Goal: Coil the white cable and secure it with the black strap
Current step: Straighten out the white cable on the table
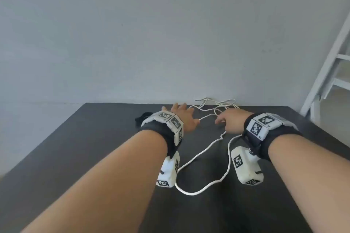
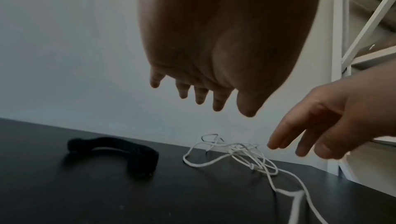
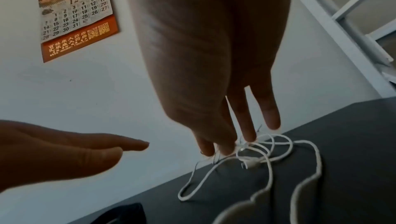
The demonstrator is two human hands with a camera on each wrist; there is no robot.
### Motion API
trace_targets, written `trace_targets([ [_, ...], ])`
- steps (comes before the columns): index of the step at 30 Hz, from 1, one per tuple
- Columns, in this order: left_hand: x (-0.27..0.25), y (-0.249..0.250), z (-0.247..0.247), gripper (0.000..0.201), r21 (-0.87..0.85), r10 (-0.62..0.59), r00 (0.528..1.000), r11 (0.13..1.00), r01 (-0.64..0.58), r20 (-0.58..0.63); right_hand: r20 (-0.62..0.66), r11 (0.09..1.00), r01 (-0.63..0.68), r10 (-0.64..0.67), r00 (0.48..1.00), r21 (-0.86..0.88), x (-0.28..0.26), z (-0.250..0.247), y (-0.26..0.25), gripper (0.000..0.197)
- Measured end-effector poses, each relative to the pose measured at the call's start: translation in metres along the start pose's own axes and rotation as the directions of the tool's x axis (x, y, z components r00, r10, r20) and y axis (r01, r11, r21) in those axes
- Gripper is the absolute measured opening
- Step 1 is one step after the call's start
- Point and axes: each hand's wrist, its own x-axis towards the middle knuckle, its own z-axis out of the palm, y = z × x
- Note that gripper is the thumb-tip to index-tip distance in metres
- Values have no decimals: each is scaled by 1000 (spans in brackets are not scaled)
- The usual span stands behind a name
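The white cable [image 1: 221, 104] lies in a loose tangle at the far edge of the dark table [image 1: 91, 149], with a long loop trailing toward me between my wrists. The black strap [image 2: 128, 146] lies curved on the table left of the tangle [image 2: 244, 151]. My left hand [image 1: 184, 119] hovers with spread, straight fingers just left of the cable and holds nothing. My right hand [image 1: 230, 122] reaches in from the right, fingers extended. In the right wrist view its fingertips [image 3: 225, 148] hang just over the tangle [image 3: 257, 153] and grip nothing that I can see.
A pale wall rises directly behind the table's far edge. A white shelf frame [image 1: 331, 62] stands at the right beyond the table corner. A wall calendar [image 3: 75, 16] hangs above. White marker boxes hang under both wrists close to the trailing cable loop.
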Motion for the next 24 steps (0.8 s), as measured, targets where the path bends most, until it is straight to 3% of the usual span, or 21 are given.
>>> trace_targets([
  [3, 1, 6, 16, 56, -25, 42, 996, 999, -41, 74, 52, 1000, -15, 15, 999, 8, 0, 15, 1, 53],
  [5, 3, 8, 26, 54, -77, 92, 990, 993, -84, 106, 45, 1000, -6, 5, 999, 22, 2, 26, 0, 44],
  [8, 4, 9, 28, 52, -160, 137, 979, 981, -112, 154, -44, 994, 8, -3, 999, 112, 9, 37, 3, 9],
  [13, 1, 8, 23, 39, -479, 240, 947, 871, -113, 213, -234, 950, 112, -43, 971, 293, 13, 38, 2, 13],
  [17, -3, -1, 9, 25, -617, 165, 985, 781, -99, 51, -356, 871, 166, 12, 934, 463, 15, 26, -2, 22],
  [21, -9, -13, -7, 23, -614, 106, 988, 774, -152, -110, -403, 868, 163, 46, 914, 468, 11, 12, -5, 23],
  [24, -11, -27, -14, 26, -650, 27, 978, 744, -157, -205, -378, 919, 116, 38, 925, 377, 11, 6, -3, 22],
])
